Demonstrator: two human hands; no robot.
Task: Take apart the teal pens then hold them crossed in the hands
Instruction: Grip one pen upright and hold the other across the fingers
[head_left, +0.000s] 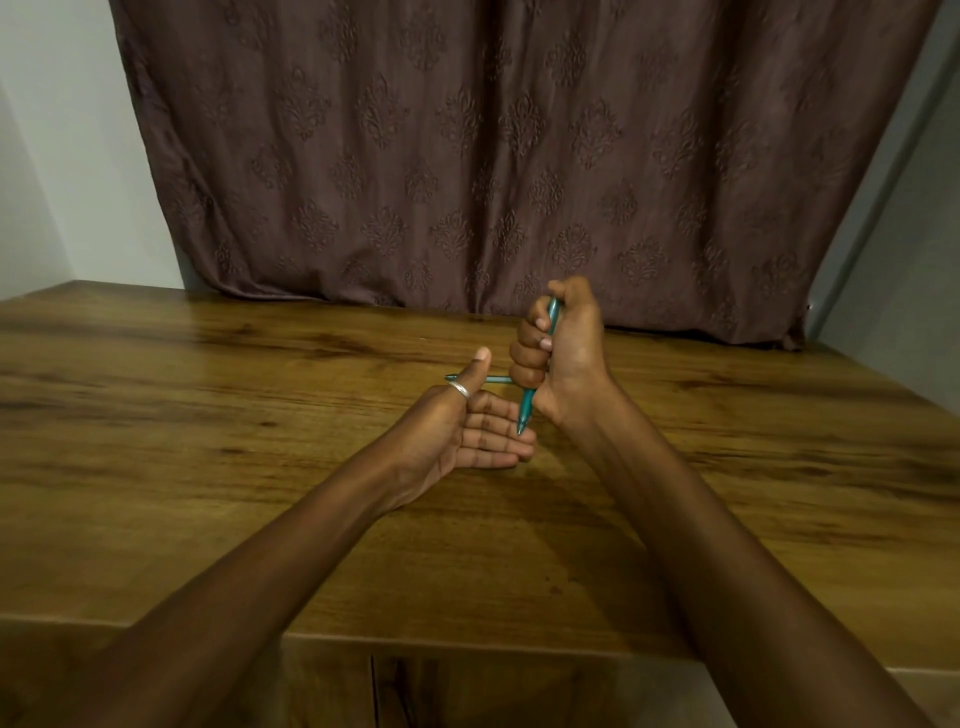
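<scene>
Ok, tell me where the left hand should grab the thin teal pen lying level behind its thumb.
Probably pinch the level teal pen on its bare shaft, left of the right hand. Come from the near side with the open left hand: the barrel runs sideways and its right end meets that hand.

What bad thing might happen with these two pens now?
1. The right hand grips the upright teal pen in a fist. Its tip points down right beside the open left hand, so it might poke or ink those straight fingers.
2. The sideways teal pen sits behind the left thumb, and the left hand does not hold it. It is hard to tell what supports it, so it might roll or get knocked away.
</scene>
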